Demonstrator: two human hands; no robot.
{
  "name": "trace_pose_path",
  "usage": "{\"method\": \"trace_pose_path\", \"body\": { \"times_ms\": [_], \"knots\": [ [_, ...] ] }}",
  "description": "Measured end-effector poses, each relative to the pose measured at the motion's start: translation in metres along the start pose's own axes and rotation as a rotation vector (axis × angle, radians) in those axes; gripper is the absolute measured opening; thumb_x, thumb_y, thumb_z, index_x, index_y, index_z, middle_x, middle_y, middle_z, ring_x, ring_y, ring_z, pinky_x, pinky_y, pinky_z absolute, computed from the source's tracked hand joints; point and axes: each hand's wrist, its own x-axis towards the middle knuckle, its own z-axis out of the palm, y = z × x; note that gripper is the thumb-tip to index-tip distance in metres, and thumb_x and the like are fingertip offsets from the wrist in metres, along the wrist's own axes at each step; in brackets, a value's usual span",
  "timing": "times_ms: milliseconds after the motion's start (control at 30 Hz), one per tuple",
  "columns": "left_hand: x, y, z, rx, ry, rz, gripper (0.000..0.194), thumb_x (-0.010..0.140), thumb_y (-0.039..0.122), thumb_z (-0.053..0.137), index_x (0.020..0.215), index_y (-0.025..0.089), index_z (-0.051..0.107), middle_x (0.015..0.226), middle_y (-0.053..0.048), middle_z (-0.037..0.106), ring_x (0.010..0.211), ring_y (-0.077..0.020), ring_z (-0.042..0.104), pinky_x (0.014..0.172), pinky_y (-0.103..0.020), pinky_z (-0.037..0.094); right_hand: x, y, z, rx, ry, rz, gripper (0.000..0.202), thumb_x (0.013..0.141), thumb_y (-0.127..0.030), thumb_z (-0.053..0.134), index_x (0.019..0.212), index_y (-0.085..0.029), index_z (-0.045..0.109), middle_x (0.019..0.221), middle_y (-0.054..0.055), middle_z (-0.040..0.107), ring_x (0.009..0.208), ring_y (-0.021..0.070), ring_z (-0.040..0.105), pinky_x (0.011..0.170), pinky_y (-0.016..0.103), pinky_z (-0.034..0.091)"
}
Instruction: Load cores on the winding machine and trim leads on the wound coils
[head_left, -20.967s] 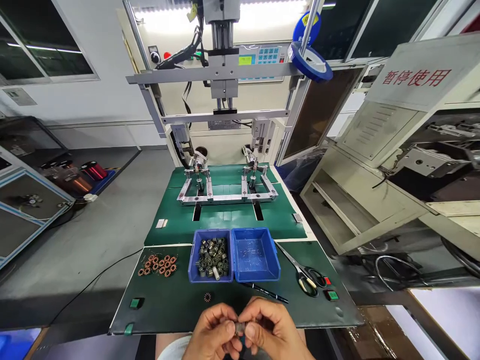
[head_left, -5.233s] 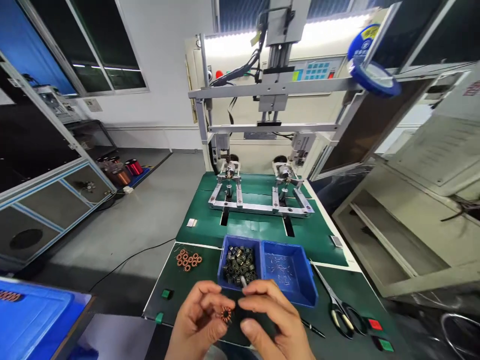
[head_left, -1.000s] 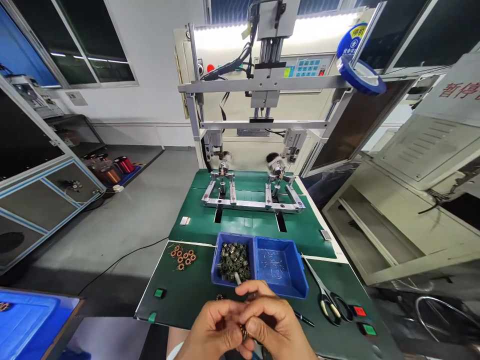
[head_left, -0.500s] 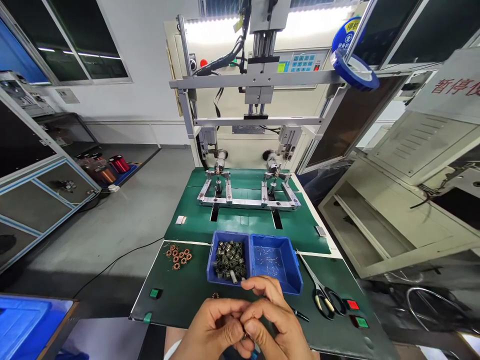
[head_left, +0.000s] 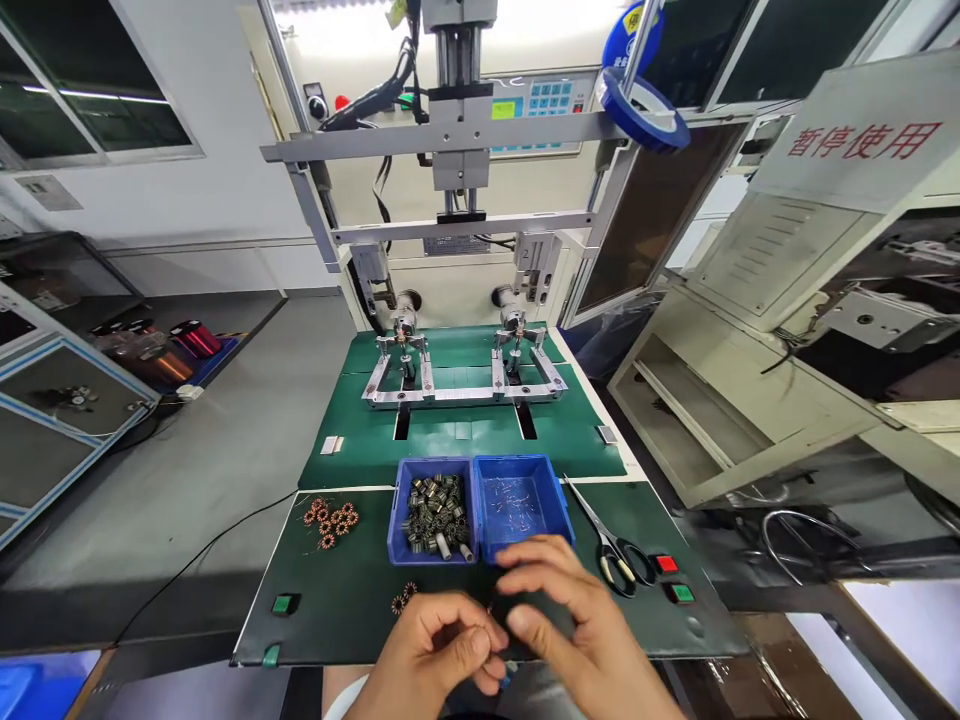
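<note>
The left hand [head_left: 439,650] is curled with thumb and fingertips pinched narrowly together, but whatever small part sits in that pinch is hidden, so I cannot tell what it holds. The right hand [head_left: 577,625] hovers just beside it with fingers loosely spread and nothing visible in them. Two small copper coils [head_left: 402,597] lie on the green mat [head_left: 330,600] just ahead and left of the left hand, nearer to it than to the right, with the blue bin of metal parts [head_left: 433,508] farther ahead.

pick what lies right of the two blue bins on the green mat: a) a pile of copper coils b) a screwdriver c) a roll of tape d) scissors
d: the scissors lie on the green mat just right of the blue bins; the copper coils lie left.
</note>
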Motion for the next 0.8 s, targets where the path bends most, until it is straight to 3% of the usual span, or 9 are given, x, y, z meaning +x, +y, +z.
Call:
{"method": "trace_pose_path", "body": {
  "times_ms": [67,167,233,333,500,567,667,800],
  "knots": [
    [0.005,0.0,0.002,-0.047,0.01,0.006,0.038,0.071,0.053,0.077,0.073,0.015,0.073,0.079,-0.007,0.072,0.061,-0.0135,0.066,0.058,-0.024,0.052,-0.011,0.03,-0.019,-0.217,0.126,0.086,0.029,0.096,-0.044,0.049,0.101,-0.023,0.068,0.105,0.01,0.069,0.099,0.0238,0.065,0.085,0.038,0.055],
    [0.012,0.0,0.004,-0.125,0.008,-0.006,0.037,0.069,0.051,0.08,0.069,0.015,0.073,0.079,-0.006,0.071,0.062,-0.0125,0.066,0.057,-0.022,0.052,-0.031,0.079,-0.042,-0.668,0.256,0.26,0.031,0.09,-0.038,0.044,0.094,-0.018,0.068,0.089,0.013,0.071,0.083,0.0293,0.068,0.076,0.046,0.057],
    [0.015,0.001,0.008,-0.157,0.036,-0.012,0.036,0.068,0.05,0.081,0.068,0.016,0.073,0.078,-0.005,0.07,0.064,-0.0129,0.067,0.057,-0.022,0.052,-0.042,0.102,-0.048,-0.774,0.272,0.316,0.032,0.085,-0.032,0.04,0.087,-0.017,0.068,0.079,0.015,0.069,0.072,0.0323,0.066,0.07,0.051,0.056],
    [0.018,0.004,0.014,-0.205,0.077,-0.015,0.033,0.067,0.048,0.083,0.068,0.016,0.073,0.078,-0.004,0.069,0.066,-0.0128,0.066,0.059,-0.022,0.052,-0.051,0.115,-0.047,-0.787,0.277,0.34,0.03,0.083,-0.029,0.039,0.086,-0.018,0.068,0.077,0.015,0.068,0.071,0.032,0.065,0.07,0.051,0.056],
    [0.025,0.01,0.02,-0.265,0.104,0.003,0.029,0.066,0.043,0.085,0.066,0.016,0.073,0.078,-0.004,0.068,0.067,-0.0131,0.065,0.061,-0.023,0.05,-0.052,0.116,-0.055,-0.724,0.298,0.393,0.029,0.082,-0.03,0.04,0.089,-0.019,0.066,0.081,0.013,0.071,0.071,0.0287,0.069,0.067,0.044,0.058],
    [0.03,0.012,0.019,-0.268,0.116,0.012,0.029,0.066,0.042,0.085,0.067,0.016,0.073,0.079,-0.004,0.068,0.068,-0.0136,0.064,0.062,-0.024,0.05,-0.052,0.107,-0.07,-0.472,0.291,0.483,0.03,0.081,-0.038,0.045,0.092,-0.019,0.066,0.084,0.012,0.073,0.072,0.0273,0.07,0.059,0.038,0.058],
    [0.039,0.015,0.016,-0.277,0.103,-0.022,0.027,0.066,0.041,0.085,0.068,0.016,0.074,0.081,-0.005,0.069,0.071,-0.0139,0.065,0.064,-0.024,0.05,-0.049,0.077,-0.093,0.056,0.169,0.639,0.041,0.079,-0.049,0.062,0.105,-0.018,0.066,0.092,0.01,0.072,0.08,0.025,0.069,0.06,0.031,0.057],
    [0.052,0.016,0.015,-0.29,0.123,-0.033,0.027,0.064,0.04,0.087,0.068,0.016,0.074,0.082,-0.005,0.069,0.071,-0.0142,0.065,0.064,-0.023,0.051,-0.036,0.041,-0.104,0.278,0.047,0.624,0.034,0.073,-0.039,0.073,0.1,-0.019,0.07,0.079,0.003,0.063,0.076,0.0199,0.061,0.069,0.03,0.052]
  ]
}}
